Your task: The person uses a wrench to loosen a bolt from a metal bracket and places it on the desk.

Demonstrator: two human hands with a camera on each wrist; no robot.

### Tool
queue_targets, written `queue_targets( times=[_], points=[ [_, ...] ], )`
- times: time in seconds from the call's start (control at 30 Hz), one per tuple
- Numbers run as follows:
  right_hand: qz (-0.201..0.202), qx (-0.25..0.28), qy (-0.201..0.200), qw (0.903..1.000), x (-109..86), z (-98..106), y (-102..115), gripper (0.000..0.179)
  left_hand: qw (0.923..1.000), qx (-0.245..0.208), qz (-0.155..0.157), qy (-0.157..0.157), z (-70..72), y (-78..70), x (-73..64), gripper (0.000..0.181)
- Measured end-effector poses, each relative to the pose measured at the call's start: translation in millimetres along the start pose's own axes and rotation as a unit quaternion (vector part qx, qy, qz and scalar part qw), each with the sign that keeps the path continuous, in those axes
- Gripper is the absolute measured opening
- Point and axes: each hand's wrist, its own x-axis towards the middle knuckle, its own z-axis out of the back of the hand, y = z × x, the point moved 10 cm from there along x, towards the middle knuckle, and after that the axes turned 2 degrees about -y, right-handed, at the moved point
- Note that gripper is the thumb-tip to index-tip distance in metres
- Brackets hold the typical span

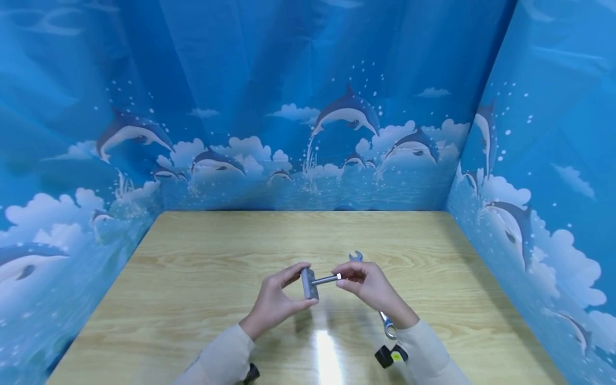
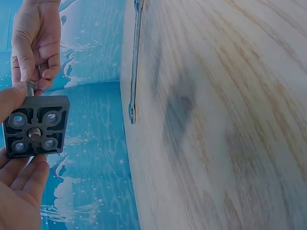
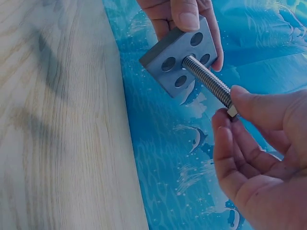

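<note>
My left hand (image 1: 275, 302) grips a square grey plate (image 1: 309, 284) by its edges, thumb on one side and fingers on the opposite side. A long threaded bolt (image 3: 208, 79) stands in the plate's centre hole, with several round holes around it. My right hand (image 1: 372, 289) pinches the bolt's hex head (image 3: 232, 111) between thumb and fingertips. In the left wrist view, the plate's ribbed underside (image 2: 33, 115) faces the camera, and the threaded bolt tip (image 2: 34, 134) pokes out at its middle. Both hands hold these parts above the table.
A combination wrench (image 1: 389, 327) lies on the wooden table (image 1: 216, 240), partly hidden by my right hand and forearm. Blue dolphin-print curtains (image 1: 240, 80) enclose the table at the back and sides. A black strap piece with a yellow label (image 1: 395, 356) shows by my right sleeve.
</note>
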Motion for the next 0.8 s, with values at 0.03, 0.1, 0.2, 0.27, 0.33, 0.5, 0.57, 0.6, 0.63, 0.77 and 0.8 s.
queue_targets(
  times=[0.03, 0.1, 0.2, 0.27, 0.33, 0.5, 0.57, 0.6, 0.63, 0.77, 0.8],
  points=[
    [0.003, -0.004, -0.001, 1.0, 0.3, 0.3, 0.4, 0.028, 1.0, 0.001, -0.001, -0.002, 0.5, -0.2, 0.4, 0.073],
    [0.002, -0.007, -0.001, 1.0, 0.7, 0.4, -0.5, 0.032, 1.0, 0.001, -0.002, -0.003, 1.3, -0.7, 1.1, 0.073],
    [-0.017, -0.003, 0.016, 0.9997, 0.6, -2.0, -5.2, 0.038, 1.0, -0.001, 0.0, -0.006, 1.8, -0.3, 0.7, 0.073],
    [-0.04, 0.001, 0.033, 0.9987, 0.0, -4.7, -10.0, 0.041, 1.0, -0.003, 0.002, -0.006, 1.8, 0.0, 0.0, 0.073],
    [-0.066, 0.007, 0.055, 0.9963, -1.3, -8.8, -14.9, 0.048, 1.0, -0.004, 0.0, -0.005, 1.4, 0.0, -0.9, 0.073],
    [-0.115, 0.021, 0.081, 0.9899, -4.2, -15.4, -24.1, 0.065, 0.9999, 0.004, -0.012, 0.0, -0.1, -1.7, -3.0, 0.074],
    [-0.118, 0.027, 0.078, 0.9896, -4.2, -15.4, -24.5, 0.063, 0.9998, 0.009, -0.02, 0.002, -0.7, -2.4, -3.8, 0.074],
    [-0.117, 0.027, 0.075, 0.99, -4.1, -14.9, -24.0, 0.06, 0.9996, 0.012, -0.024, 0.002, -1.1, -2.5, -4.3, 0.074],
    [-0.114, 0.027, 0.073, 0.9904, -4.0, -14.6, -23.3, 0.057, 0.9995, 0.014, -0.027, 0.002, -1.2, -2.6, -4.7, 0.074],
    [-0.1, 0.026, 0.066, 0.9924, -2.7, -12.4, -19.6, 0.046, 0.9991, 0.022, -0.036, -0.001, -1.1, -3.2, -5.4, 0.075],
    [-0.097, 0.025, 0.065, 0.9929, -2.4, -11.9, -18.8, 0.044, 0.9991, 0.022, -0.037, -0.002, -0.8, -3.6, -5.3, 0.075]
  ],
)
